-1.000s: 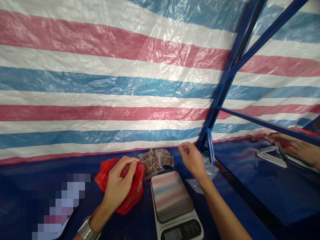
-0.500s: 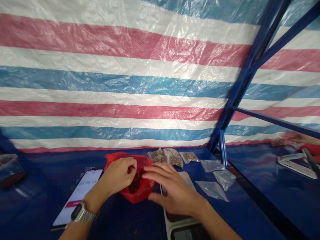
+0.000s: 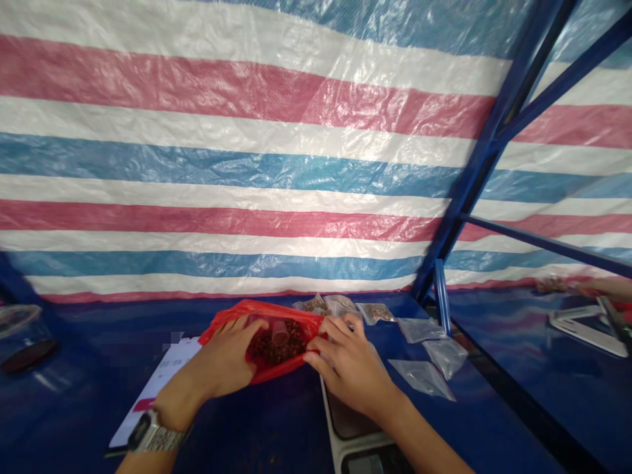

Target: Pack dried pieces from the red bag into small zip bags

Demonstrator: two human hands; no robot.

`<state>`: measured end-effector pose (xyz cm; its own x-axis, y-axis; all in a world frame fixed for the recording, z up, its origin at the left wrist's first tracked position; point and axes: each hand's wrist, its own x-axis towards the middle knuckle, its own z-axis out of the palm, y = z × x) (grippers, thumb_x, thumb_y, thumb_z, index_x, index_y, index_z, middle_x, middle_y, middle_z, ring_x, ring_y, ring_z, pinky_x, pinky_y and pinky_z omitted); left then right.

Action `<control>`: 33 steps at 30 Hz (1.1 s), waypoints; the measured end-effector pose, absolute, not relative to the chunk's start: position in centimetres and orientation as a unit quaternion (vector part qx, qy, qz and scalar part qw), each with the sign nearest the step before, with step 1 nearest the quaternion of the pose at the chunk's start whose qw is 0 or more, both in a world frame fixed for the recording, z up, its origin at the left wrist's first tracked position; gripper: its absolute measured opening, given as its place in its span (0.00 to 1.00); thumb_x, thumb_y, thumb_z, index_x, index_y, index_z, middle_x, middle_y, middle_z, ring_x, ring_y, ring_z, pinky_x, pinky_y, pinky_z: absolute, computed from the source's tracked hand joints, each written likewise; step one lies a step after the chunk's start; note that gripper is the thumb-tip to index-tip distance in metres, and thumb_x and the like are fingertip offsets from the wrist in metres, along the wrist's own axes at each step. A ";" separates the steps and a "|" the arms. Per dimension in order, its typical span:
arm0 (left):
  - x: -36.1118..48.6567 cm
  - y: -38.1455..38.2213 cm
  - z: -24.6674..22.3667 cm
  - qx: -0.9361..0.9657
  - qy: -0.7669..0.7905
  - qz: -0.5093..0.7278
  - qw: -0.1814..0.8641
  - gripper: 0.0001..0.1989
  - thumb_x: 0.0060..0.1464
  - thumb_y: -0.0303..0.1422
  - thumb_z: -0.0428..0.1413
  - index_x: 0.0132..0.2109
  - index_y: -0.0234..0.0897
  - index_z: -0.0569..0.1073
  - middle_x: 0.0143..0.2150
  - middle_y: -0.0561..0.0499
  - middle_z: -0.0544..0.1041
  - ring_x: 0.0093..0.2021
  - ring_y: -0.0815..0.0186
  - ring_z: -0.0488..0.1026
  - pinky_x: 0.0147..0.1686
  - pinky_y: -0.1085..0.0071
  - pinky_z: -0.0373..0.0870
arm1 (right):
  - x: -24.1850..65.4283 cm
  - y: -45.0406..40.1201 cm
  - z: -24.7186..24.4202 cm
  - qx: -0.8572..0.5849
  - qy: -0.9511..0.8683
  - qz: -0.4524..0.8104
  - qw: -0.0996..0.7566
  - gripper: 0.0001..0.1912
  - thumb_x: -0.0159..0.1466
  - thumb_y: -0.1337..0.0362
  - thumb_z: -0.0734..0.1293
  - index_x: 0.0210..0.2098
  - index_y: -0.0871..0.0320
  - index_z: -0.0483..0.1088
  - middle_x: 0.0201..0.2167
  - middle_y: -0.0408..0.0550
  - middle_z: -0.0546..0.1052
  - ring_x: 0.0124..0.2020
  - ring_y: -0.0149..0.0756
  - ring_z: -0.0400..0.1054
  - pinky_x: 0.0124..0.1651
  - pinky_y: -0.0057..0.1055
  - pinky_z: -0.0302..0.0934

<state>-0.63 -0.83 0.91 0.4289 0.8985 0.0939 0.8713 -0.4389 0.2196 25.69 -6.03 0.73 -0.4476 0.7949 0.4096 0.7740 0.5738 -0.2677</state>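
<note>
A red plastic bag (image 3: 291, 310) lies wide open on the blue table, with small brown pieces (image 3: 295, 343) and a small clear cup (image 3: 280, 334) inside. My left hand (image 3: 227, 359) grips its left side, the thumb reaching over the rim. At the right end, my right hand (image 3: 348, 362) pinches the edge of the bag between thumb and fingers. Under my right forearm and hand is a digital scale (image 3: 340, 415), partly covered.
A phone (image 3: 141, 408) showing a timer lies left of the bag. Behind my right hand are several small filled bags (image 3: 376, 312); empty clear bags (image 3: 422, 378) lie to their right. A clear tub (image 3: 22, 336) stands far left. A blue metal frame (image 3: 457, 204) rises at right.
My left hand has come out of the bag's mouth to its left side. My right hand has closed on the right edge. The bag is now stretched wider, showing its contents.
</note>
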 end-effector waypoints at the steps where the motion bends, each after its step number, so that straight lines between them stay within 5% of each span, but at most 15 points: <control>1: -0.7 -0.8 0.8 0.843 0.525 0.099 0.066 0.32 0.45 0.21 0.53 0.58 0.39 0.76 0.59 0.40 0.78 0.62 0.46 0.74 0.64 0.50 0.67 | 25.6 -6.0 0.6 -0.461 -0.851 0.031 0.251 0.14 0.75 0.55 0.63 0.42 0.53 0.78 0.44 0.50 0.78 0.53 0.47 0.70 0.65 0.55 0.50; 6: -0.7 1.1 0.6 0.834 0.520 0.168 0.077 0.21 0.50 0.25 0.51 0.49 0.40 0.79 0.54 0.43 0.82 0.56 0.48 0.78 0.60 0.52 0.70 | 27.7 -4.4 0.9 -0.419 -0.818 0.115 0.378 0.15 0.76 0.58 0.62 0.58 0.49 0.74 0.56 0.50 0.76 0.59 0.41 0.69 0.64 0.42 0.59; 9: -0.5 2.5 0.5 0.803 0.528 0.263 0.083 0.17 0.54 0.31 0.50 0.47 0.41 0.80 0.49 0.45 0.85 0.52 0.49 0.81 0.58 0.54 0.72 | 32.5 -2.5 1.5 -0.480 -0.739 0.052 0.469 0.16 0.75 0.62 0.60 0.57 0.53 0.74 0.54 0.52 0.77 0.57 0.41 0.70 0.62 0.39 0.63; 13: -0.2 3.2 0.0 0.791 0.498 0.338 0.107 0.14 0.53 0.34 0.51 0.38 0.43 0.82 0.41 0.47 0.86 0.45 0.52 0.82 0.49 0.63 0.76 | 40.6 -1.5 0.9 -0.696 -0.647 -0.056 0.306 0.20 0.65 0.71 0.62 0.52 0.55 0.78 0.52 0.54 0.79 0.56 0.48 0.71 0.63 0.46 0.59; 19: 0.6 1.9 0.2 0.794 0.474 0.367 0.107 0.12 0.57 0.36 0.51 0.36 0.44 0.80 0.36 0.53 0.86 0.35 0.60 0.83 0.35 0.71 0.74 | 44.8 -2.2 -2.6 -0.747 -0.631 -0.005 0.208 0.27 0.52 0.76 0.67 0.49 0.53 0.81 0.48 0.51 0.83 0.57 0.53 0.72 0.63 0.51 0.56; 27: 2.7 -0.2 0.3 0.822 0.374 0.428 -0.027 0.13 0.58 0.32 0.50 0.30 0.45 0.78 0.30 0.54 0.84 0.30 0.64 0.82 0.32 0.73 0.74 | 44.2 -1.7 -0.8 -0.749 -0.589 -0.035 0.300 0.17 0.66 0.65 0.65 0.51 0.55 0.80 0.44 0.54 0.85 0.50 0.53 0.77 0.64 0.55 0.54; 33: 5.6 -2.4 -0.6 0.820 0.310 0.481 0.004 0.12 0.61 0.30 0.56 0.47 0.44 0.82 0.39 0.49 0.86 0.37 0.61 0.84 0.39 0.73 0.78 | 39.2 -1.6 1.3 -0.621 -0.619 0.051 0.478 0.21 0.72 0.50 0.62 0.52 0.57 0.78 0.50 0.55 0.83 0.50 0.47 0.77 0.55 0.41 0.69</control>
<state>5.56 -2.41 -0.56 0.3438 0.5128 0.7866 0.5050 -0.8072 0.3056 39.24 -1.55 1.35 0.2275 0.8178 0.5286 0.7207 0.2236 -0.6562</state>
